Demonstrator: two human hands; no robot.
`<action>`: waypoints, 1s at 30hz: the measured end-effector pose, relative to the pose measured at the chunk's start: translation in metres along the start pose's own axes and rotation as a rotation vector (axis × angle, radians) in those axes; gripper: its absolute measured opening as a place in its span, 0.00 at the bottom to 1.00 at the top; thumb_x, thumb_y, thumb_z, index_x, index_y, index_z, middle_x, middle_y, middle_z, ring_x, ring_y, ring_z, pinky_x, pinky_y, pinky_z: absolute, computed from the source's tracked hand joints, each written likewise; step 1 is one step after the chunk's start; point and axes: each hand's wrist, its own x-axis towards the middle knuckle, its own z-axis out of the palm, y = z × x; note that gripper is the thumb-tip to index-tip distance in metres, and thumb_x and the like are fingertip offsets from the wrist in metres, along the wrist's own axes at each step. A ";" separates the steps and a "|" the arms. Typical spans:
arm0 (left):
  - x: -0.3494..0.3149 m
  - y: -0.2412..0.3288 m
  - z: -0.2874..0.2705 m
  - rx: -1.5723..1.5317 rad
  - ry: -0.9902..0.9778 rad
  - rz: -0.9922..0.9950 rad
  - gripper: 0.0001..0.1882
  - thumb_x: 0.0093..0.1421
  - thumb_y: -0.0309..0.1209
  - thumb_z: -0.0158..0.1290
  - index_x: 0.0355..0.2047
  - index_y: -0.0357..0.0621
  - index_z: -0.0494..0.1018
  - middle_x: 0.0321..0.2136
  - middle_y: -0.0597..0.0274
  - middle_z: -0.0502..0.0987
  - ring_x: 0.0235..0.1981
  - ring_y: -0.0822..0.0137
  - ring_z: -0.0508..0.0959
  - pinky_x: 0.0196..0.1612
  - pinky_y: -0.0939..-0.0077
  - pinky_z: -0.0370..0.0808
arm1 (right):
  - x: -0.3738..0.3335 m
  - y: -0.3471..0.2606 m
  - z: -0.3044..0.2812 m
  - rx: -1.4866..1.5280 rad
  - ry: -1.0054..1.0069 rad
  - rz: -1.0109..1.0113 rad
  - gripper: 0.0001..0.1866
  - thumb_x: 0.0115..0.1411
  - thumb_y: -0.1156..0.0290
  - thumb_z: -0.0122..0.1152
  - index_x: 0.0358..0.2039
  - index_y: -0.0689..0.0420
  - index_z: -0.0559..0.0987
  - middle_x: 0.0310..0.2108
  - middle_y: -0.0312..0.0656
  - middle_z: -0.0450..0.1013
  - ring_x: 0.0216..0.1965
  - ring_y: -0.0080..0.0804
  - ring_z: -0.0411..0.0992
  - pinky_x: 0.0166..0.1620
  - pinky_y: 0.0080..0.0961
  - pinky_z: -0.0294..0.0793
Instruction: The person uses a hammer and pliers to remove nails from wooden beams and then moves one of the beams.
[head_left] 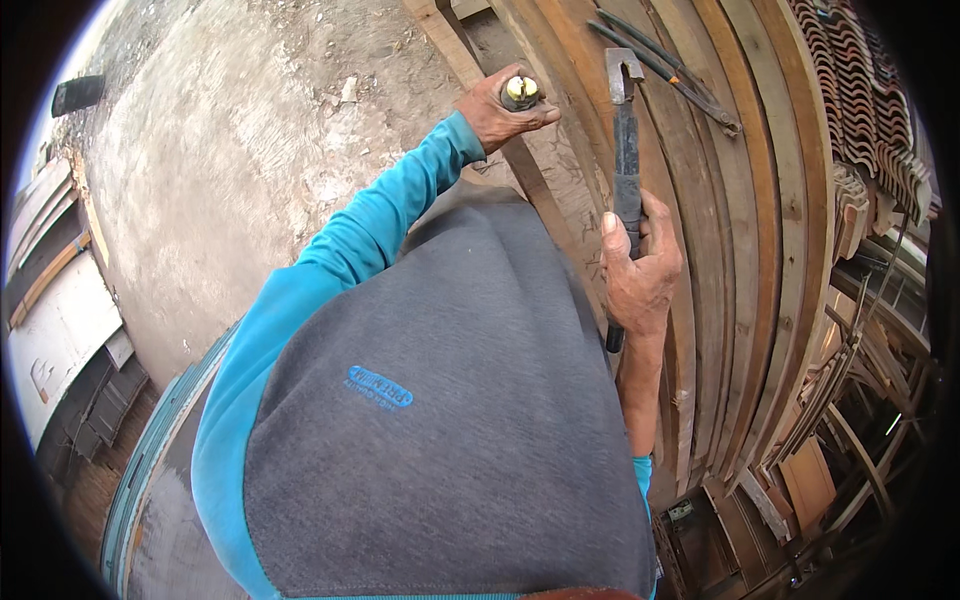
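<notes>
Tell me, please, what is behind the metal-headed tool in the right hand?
Wooden boards show behind the metal-headed tool; whatever it and the right hand cover cannot be seen.

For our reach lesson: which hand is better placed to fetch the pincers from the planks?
Probably the right hand: it is nearer the pincers, though it holds a claw-headed tool. The left hand is farther and also occupied.
</notes>
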 end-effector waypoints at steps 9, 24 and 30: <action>-0.013 0.005 0.000 0.239 -0.131 -0.002 0.20 0.52 0.45 0.69 0.34 0.46 0.73 0.27 0.67 0.77 0.30 0.73 0.76 0.38 0.76 0.77 | 0.008 0.006 0.000 0.007 0.175 -0.593 0.15 0.68 0.70 0.51 0.52 0.63 0.66 0.26 0.39 0.71 0.22 0.20 0.69 0.25 0.23 0.69; -0.020 -0.023 0.011 0.224 -0.047 0.070 0.13 0.55 0.37 0.66 0.30 0.47 0.73 0.26 0.65 0.74 0.29 0.72 0.75 0.35 0.75 0.75 | -0.001 -0.078 -0.042 0.614 0.633 -0.956 0.13 0.66 0.71 0.55 0.29 0.58 0.62 0.14 0.34 0.64 0.11 0.18 0.61 0.12 0.18 0.63; -0.034 -0.028 0.019 0.234 -0.100 0.185 0.14 0.54 0.36 0.67 0.31 0.46 0.73 0.26 0.65 0.74 0.28 0.72 0.74 0.34 0.76 0.73 | -0.018 0.041 0.010 -0.649 -0.149 -0.148 0.14 0.65 0.67 0.57 0.43 0.64 0.67 0.24 0.54 0.73 0.29 0.47 0.78 0.32 0.40 0.76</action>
